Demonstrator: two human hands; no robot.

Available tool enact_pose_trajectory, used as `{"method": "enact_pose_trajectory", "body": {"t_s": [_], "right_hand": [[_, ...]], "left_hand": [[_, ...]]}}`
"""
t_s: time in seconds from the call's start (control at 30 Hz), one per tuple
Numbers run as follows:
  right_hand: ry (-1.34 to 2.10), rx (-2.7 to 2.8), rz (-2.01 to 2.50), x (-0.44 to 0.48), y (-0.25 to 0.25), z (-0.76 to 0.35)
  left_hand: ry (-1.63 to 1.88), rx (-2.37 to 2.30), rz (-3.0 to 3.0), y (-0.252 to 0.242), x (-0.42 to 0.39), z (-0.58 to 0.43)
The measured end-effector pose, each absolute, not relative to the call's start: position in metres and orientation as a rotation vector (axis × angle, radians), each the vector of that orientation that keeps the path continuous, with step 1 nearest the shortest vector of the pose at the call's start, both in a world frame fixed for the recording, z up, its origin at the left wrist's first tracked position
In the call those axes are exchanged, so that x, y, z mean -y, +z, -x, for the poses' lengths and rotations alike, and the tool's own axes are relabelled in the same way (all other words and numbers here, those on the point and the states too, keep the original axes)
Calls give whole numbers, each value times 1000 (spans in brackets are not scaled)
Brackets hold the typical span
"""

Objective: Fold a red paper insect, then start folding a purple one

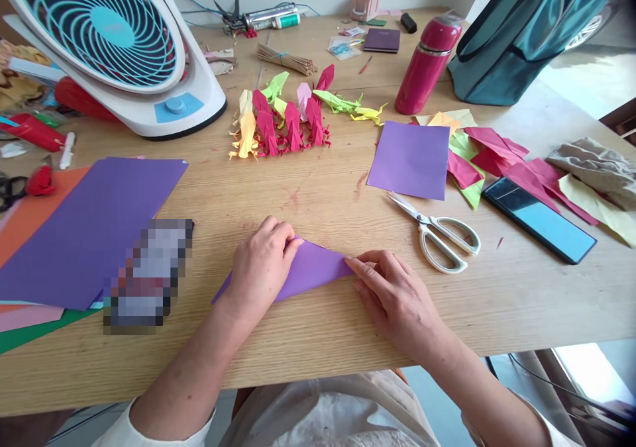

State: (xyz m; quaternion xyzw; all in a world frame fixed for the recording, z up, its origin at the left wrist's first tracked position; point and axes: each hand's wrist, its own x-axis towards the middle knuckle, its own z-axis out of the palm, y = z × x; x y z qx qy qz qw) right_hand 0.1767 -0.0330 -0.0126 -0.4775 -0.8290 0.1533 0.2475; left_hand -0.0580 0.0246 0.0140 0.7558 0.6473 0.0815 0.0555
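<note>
A sheet of purple origami paper point(315, 271), folded into a triangle, lies on the wooden table in front of me. My left hand point(263, 255) is closed at its upper edge, thumb and fingers pinching the paper. The right corner of the triangle sits between the thumb and fingertips of my right hand point(392, 288). Part of the paper's left side is hidden under my left hand and wrist. White-handled scissors point(437, 232) lie partly spread just beyond my right hand. A flat purple square sheet point(410, 159) rests behind the scissors.
Several folded paper figures point(283, 119) stand at the back middle. A fan point(163, 96) and stacked coloured paper point(99, 222) are at left, near a blurred rectangular object point(152, 275). At right are a pink bottle point(430, 63), a phone point(539, 218), paper scraps point(497, 149) and a teal bag point(517, 43).
</note>
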Motion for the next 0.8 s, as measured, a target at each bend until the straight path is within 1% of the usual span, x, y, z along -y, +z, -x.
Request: {"method": "enact_pose_trajectory", "body": {"t_s": [0.27, 0.57, 0.8], "right_hand": [[606, 1989, 1496, 27, -3, -173], [990, 1832, 1600, 18, 7, -171], [1050, 1831, 1597, 16, 8, -172]], "left_hand": [[440, -1841, -2226, 5, -25, 68], [568, -1676, -2264, -3, -29, 77], [563, -1606, -2235, -7, -32, 81]]}}
